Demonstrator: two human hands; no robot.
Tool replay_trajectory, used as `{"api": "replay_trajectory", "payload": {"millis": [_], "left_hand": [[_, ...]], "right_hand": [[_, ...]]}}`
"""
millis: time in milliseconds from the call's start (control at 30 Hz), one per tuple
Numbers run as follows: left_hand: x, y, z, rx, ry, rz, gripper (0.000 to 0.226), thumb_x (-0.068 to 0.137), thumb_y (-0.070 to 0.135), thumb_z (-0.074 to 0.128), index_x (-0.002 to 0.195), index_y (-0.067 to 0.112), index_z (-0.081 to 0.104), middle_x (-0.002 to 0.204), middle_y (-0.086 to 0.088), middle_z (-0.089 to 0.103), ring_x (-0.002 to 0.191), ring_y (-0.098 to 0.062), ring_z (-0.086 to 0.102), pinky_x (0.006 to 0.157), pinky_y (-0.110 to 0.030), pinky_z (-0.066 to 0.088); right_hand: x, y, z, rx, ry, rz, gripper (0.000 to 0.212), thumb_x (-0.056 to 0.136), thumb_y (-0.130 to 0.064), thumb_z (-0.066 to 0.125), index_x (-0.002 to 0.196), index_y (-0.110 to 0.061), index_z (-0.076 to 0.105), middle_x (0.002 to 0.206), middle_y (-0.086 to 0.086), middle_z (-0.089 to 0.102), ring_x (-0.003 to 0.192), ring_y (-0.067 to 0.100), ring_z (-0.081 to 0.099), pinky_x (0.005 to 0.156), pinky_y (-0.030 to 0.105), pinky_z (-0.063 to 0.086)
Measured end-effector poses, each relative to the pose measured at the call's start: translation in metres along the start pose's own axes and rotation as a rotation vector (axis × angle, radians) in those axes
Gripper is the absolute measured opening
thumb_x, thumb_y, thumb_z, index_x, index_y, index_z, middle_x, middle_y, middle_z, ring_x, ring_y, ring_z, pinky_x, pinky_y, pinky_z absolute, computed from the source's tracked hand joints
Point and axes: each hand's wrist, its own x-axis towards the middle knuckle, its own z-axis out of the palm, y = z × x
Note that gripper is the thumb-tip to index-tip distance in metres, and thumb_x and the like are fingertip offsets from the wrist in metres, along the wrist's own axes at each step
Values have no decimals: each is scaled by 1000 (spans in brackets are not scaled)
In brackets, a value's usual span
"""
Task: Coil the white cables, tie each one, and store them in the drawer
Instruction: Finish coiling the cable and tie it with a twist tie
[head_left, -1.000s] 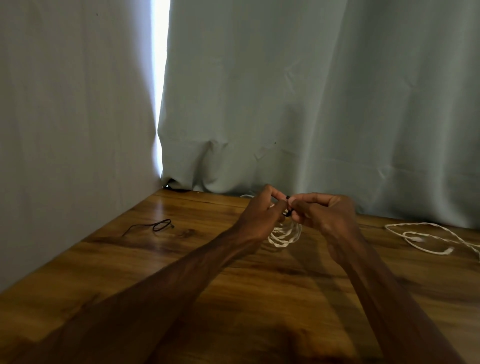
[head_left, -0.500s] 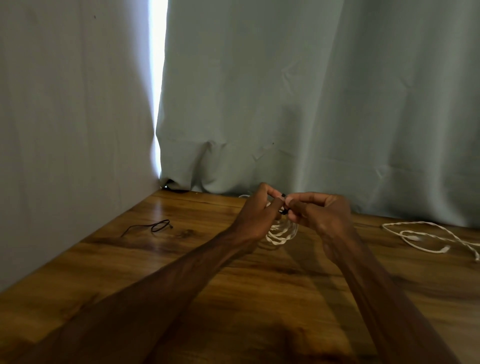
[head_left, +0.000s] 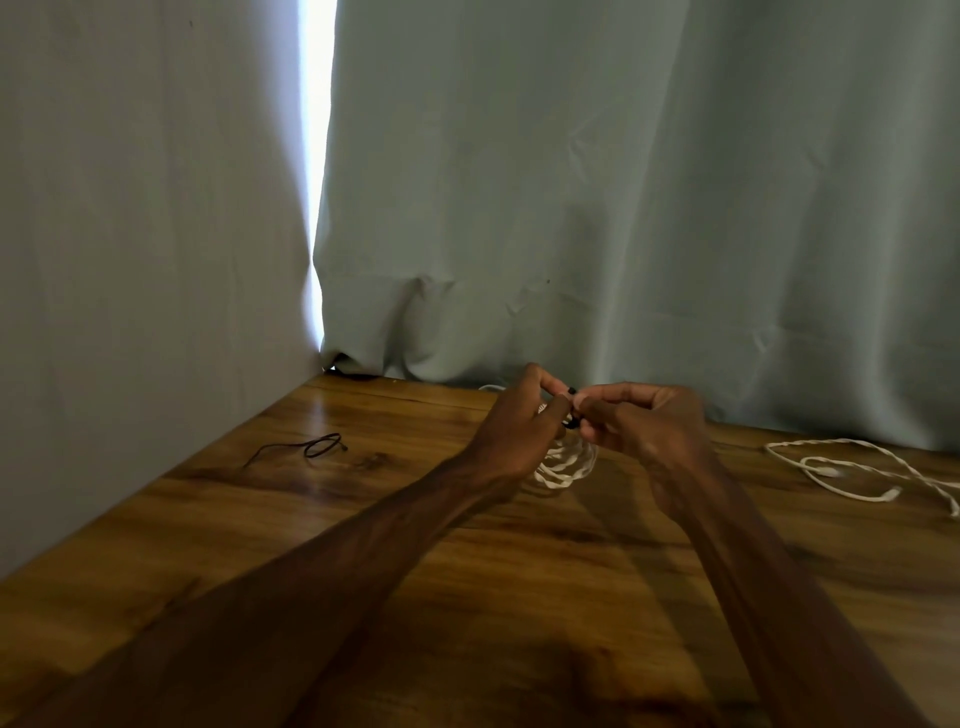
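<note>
Hands pinch a black tie over a coiled white cable

Both arms reach forward over the wooden table (head_left: 467, 597), and the two hands meet fingertip to fingertip near its far edge. The left grip (head_left: 519, 431) is curled tight: forefinger arched over the top, thumb pressed up from below, the tips closed on a small black tie (head_left: 572, 422). A sliver of white shows inside the curl of this hand. The right grip (head_left: 644, 426) faces it from the other side, thumb and forefinger stretched toward the left hand and pinching the same black tie, with the remaining fingers folded into the palm. Only two short dark bits of the tie show, one above the touching fingertips and one below; the rest is hidden by the fingers.

Directly beneath the hands hangs the coiled white cable (head_left: 566, 465), several loops gathered together, its upper part covered by the fingers. Its lowest loops sit close to the tabletop; whether they touch the wood cannot be told.

A second white cable (head_left: 857, 470) lies loose and uncoiled on the table to the right, well apart from the hands, trailing off the frame's right side. To the left, also well apart, a thin black cord (head_left: 322, 446) lies on the wood with one end curled in a small loop.

A pale grey-green curtain (head_left: 623, 208) hangs behind the table, with a bright vertical strip of light (head_left: 317, 156) at its left edge.
</note>
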Motion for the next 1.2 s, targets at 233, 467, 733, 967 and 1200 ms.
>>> {"api": "replay_trajectory", "payload": {"millis": [233,467,733,967,1200], "left_hand": [[-1,-1,-2,24,-21,44,13,106,30,51,112,19,53,100,-8,70,89,-21,71,73,-41,59],[0,-2,-2,36,-16,74,11,106,30,51,109,19,53,94,-5,71,84,-17,71,65,-31,54],[3,-9,-11,173,-136,215,7,105,30,50,109,25,53,94,-1,72,85,-16,71,74,-50,59],[8,-6,-13,282,-150,326,11,103,24,54,110,16,54,90,-5,69,82,-15,66,73,-45,55],[9,-4,-16,211,-211,305,7,103,21,54,107,14,55,87,-1,70,76,-12,68,68,-42,57]], "right_hand": [[0,0,0,-11,-3,10,6,83,1,78,90,1,78,81,15,78,66,18,75,65,26,63],[0,3,1,18,12,-6,6,84,0,77,90,2,78,80,16,78,66,17,74,66,26,63],[3,3,-8,51,-80,67,18,83,-4,80,99,3,76,90,21,78,80,25,73,75,30,64],[7,0,-13,229,-116,184,14,82,3,77,96,4,76,87,14,78,77,16,75,74,23,63],[11,0,-20,184,-81,162,18,78,-2,80,96,1,78,90,11,79,78,15,73,73,24,61]]}}
